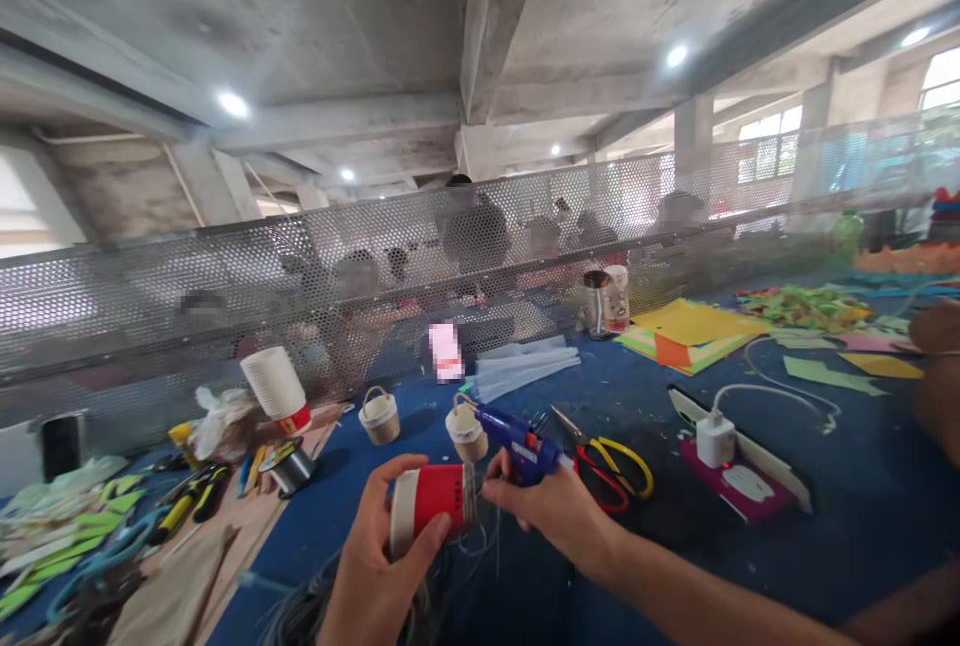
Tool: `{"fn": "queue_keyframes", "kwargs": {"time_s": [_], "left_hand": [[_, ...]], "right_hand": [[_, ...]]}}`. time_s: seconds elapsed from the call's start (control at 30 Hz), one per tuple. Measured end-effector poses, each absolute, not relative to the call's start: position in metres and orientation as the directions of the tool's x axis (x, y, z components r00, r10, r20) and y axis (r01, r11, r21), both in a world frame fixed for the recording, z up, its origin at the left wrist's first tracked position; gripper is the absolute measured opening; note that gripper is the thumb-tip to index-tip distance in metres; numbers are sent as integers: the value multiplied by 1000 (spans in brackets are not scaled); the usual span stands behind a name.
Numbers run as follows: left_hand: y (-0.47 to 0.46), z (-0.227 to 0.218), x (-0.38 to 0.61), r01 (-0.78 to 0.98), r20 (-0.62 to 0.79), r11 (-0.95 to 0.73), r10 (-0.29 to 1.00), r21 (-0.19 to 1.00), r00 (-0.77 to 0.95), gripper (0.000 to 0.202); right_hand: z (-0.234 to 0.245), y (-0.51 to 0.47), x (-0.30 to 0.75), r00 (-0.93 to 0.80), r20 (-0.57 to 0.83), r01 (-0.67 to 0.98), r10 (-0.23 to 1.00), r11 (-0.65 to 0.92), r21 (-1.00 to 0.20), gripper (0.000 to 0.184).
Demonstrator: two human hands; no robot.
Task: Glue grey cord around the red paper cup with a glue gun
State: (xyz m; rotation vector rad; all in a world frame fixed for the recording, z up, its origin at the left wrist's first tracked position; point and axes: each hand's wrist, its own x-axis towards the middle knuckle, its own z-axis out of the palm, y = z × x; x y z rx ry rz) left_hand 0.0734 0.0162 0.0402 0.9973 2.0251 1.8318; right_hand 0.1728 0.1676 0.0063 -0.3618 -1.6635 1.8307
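My left hand [379, 551] is wrapped round a red and white paper cup [431, 501] held on its side, with thin string wound near its right end. My right hand [551, 506] grips a blue hot glue gun [517, 444], whose nozzle points left towards a small wrapped basket [467, 429]. Loose grey string [315, 606] trails down below the cup. Both hands are over a blue table cover [637, 566].
A second small basket [379, 415], a stack of paper cups [276, 388], a wire spool [291, 464], scissors [611, 461], a white charger on a pink pad [716, 441], coloured paper sheets [694, 331], and cutters [187, 501] lie around. A perforated metal screen [225, 296] stands behind, people beyond it.
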Motion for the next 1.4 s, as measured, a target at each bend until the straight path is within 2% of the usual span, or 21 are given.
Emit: {"fn": "queue_keyframes", "kwargs": {"time_s": [0.13, 0.3, 0.5, 0.83, 1.23, 1.4], "left_hand": [[16, 40, 74, 356, 277, -6, 641, 934, -716, 59], [15, 37, 74, 372, 259, 6, 707, 928, -658, 55], [14, 35, 74, 373, 216, 35, 764, 927, -608, 52], [11, 37, 76, 322, 207, -6, 777, 947, -595, 51], [8, 38, 75, 431, 287, -7, 757, 902, -588, 48], [6, 37, 74, 461, 305, -4, 755, 887, -580, 46]], "right_hand": [[13, 174, 178, -742, 286, -319, 606, 56, -946, 20], [19, 176, 182, -730, 267, -288, 630, 72, -955, 22], [20, 175, 182, -755, 257, -285, 604, 51, -957, 26], [15, 176, 178, -759, 191, -222, 623, 28, -975, 24], [23, 172, 183, -778, 158, -208, 608, -12, -978, 27], [26, 172, 185, -793, 167, -185, 585, 29, -982, 25]]}}
